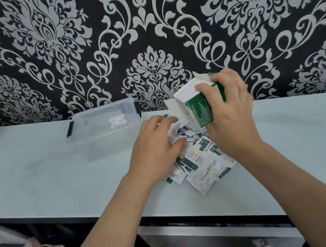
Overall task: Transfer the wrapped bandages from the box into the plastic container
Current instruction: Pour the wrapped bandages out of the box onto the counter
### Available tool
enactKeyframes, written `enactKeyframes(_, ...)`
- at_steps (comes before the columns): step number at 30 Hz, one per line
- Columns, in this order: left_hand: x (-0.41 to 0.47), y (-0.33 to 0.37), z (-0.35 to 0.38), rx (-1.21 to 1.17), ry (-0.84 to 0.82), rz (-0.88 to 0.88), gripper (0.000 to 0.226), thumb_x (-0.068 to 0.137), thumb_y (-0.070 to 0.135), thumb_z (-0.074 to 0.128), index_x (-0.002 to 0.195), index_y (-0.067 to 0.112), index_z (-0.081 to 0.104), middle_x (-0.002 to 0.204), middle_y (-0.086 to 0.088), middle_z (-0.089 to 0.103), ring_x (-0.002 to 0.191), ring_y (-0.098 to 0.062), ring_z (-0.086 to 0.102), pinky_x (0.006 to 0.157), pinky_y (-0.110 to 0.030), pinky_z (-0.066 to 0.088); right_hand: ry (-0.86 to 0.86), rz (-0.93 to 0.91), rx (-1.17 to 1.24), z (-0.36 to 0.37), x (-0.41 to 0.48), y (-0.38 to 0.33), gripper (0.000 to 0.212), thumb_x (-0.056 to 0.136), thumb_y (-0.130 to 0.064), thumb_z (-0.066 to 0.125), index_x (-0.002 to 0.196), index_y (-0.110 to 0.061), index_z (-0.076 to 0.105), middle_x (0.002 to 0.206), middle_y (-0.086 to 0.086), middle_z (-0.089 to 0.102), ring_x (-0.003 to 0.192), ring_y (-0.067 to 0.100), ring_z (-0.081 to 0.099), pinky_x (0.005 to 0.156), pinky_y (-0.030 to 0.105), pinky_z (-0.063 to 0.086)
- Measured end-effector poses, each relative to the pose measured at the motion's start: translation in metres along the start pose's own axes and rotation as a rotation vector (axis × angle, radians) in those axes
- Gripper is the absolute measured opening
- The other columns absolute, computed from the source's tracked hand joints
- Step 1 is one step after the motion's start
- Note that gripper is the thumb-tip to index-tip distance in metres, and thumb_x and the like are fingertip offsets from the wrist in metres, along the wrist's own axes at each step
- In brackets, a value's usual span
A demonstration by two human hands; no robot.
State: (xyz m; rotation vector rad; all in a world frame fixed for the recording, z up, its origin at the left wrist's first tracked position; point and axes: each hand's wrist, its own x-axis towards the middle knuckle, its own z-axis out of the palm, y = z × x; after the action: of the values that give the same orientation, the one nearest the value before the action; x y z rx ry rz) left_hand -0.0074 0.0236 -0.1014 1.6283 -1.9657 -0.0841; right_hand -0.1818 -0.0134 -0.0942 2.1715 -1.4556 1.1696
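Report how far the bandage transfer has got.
Done: the wrapped bandages lie heaped on the table. In hand: the right hand tips the green box open end down, and the left hand rests on the heap. Left: the lidded plastic container looks empty, so no bandages are in yet.

Right hand tips box over bandages.

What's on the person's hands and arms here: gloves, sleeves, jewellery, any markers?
Nothing worn that shows. The left hand and right hand are bare: no gloves, rings, watch or bands. Both forearms are uncovered down to the frame's lower edge, no sleeve in view. No tags or cables.
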Motion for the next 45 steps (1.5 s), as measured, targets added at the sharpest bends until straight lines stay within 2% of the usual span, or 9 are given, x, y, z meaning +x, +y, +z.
enactKeyframes(6, 0.006, 0.015, 0.012, 0.009, -0.005, 0.055, 0.045, 0.088, 0.029, 0.062, 0.132, 0.027, 0.053, 0.135, 0.004, 0.046, 0.12, -0.017, 0.04, 0.089, -0.038, 0.047, -0.022, -0.044, 0.06, -0.002, -0.006, -0.005, 0.072, 0.063, 0.006, 0.068, 0.13, -0.015, 0.051, 0.139, 0.012, 0.039, 0.139, 0.031, 0.024, 0.099, 0.051, 0.035)
enactKeyframes(11, 0.012, 0.013, 0.016, 0.041, 0.123, 0.103, 0.027, 0.088, 0.012, 0.06, 0.111, 0.022, 0.07, 0.111, 0.0, 0.064, 0.1, -0.024, 0.054, 0.07, -0.033, 0.045, -0.028, -0.052, 0.092, -0.005, -0.005, 0.001, 0.074, 0.063, 0.0, 0.077, 0.13, -0.015, 0.05, 0.137, 0.012, 0.041, 0.137, 0.032, 0.029, 0.101, 0.05, 0.037)
enactKeyframes(21, 0.013, -0.006, -0.002, 0.086, 0.196, -0.052, 0.025, 0.094, 0.012, 0.056, 0.11, 0.023, 0.072, 0.106, 0.007, 0.069, 0.099, -0.019, 0.056, 0.075, -0.027, 0.039, -0.114, 0.028, 0.015, -0.013, -0.002, 0.016, 0.08, 0.061, -0.008, 0.08, 0.134, -0.018, 0.047, 0.136, 0.012, 0.039, 0.132, 0.031, 0.027, 0.096, 0.05, 0.037)
enactKeyframes(28, 0.003, 0.0, -0.006, 0.126, -0.103, -0.117, 0.056, 0.083, 0.013, 0.06, 0.137, 0.027, 0.052, 0.14, 0.009, 0.051, 0.128, -0.018, 0.041, 0.098, -0.036, 0.04, -0.147, -0.008, -0.063, -0.015, -0.003, 0.015, 0.078, 0.064, -0.003, 0.08, 0.134, -0.019, 0.049, 0.135, 0.009, 0.038, 0.133, 0.028, 0.023, 0.094, 0.053, 0.038)
enactKeyframes(32, 0.006, 0.008, -0.001, 0.048, -0.186, -0.028, 0.064, 0.079, 0.023, 0.053, 0.143, 0.024, 0.044, 0.15, 0.005, 0.041, 0.137, -0.018, 0.033, 0.113, -0.042, 0.032, -0.167, -0.023, -0.094, -0.017, -0.005, 0.014, 0.082, 0.062, 0.0, 0.079, 0.135, -0.019, 0.047, 0.138, 0.009, 0.039, 0.136, 0.028, 0.023, 0.097, 0.052, 0.036)
enactKeyframes(35, 0.008, 0.017, 0.008, -0.01, -0.168, 0.086, 0.055, 0.077, 0.031, 0.043, 0.13, 0.026, 0.055, 0.131, 0.007, 0.055, 0.121, -0.018, 0.044, 0.1, -0.042, 0.041, -0.152, -0.04, -0.091, -0.02, -0.006, 0.011, 0.082, 0.061, 0.0, 0.078, 0.135, -0.019, 0.048, 0.137, 0.01, 0.04, 0.136, 0.029, 0.025, 0.095, 0.052, 0.036)
enactKeyframes(38, 0.008, 0.024, 0.018, -0.004, -0.093, 0.172, 0.029, 0.084, 0.027, 0.055, 0.11, 0.022, 0.066, 0.106, 0.004, 0.065, 0.103, -0.022, 0.054, 0.084, -0.036, 0.044, -0.159, -0.058, -0.087, -0.02, -0.008, 0.009, 0.082, 0.061, -0.001, 0.078, 0.135, -0.02, 0.048, 0.137, 0.009, 0.041, 0.135, 0.029, 0.026, 0.093, 0.05, 0.038)
enactKeyframes(41, 0.01, 0.028, 0.022, 0.019, -0.02, 0.178, 0.012, 0.087, 0.013, 0.058, 0.089, 0.015, 0.069, 0.08, 0.002, 0.064, 0.082, -0.026, 0.059, 0.064, -0.028, 0.035, -0.167, -0.058, -0.058, -0.023, -0.009, 0.012, 0.081, 0.064, -0.003, 0.078, 0.136, -0.02, 0.047, 0.138, 0.009, 0.04, 0.136, 0.029, 0.026, 0.095, 0.052, 0.037)
enactKeyframes(45, 0.015, 0.03, 0.024, -0.058, 0.01, 0.046, 0.029, 0.095, 0.016, 0.052, 0.115, 0.028, 0.069, 0.089, 0.001, 0.073, 0.079, -0.019, 0.065, 0.067, -0.029, 0.048, -0.152, 0.018, 0.022, -0.029, -0.007, 0.029, 0.079, 0.066, -0.006, 0.078, 0.137, -0.021, 0.047, 0.137, 0.009, 0.039, 0.133, 0.027, 0.026, 0.096, 0.052, 0.036)
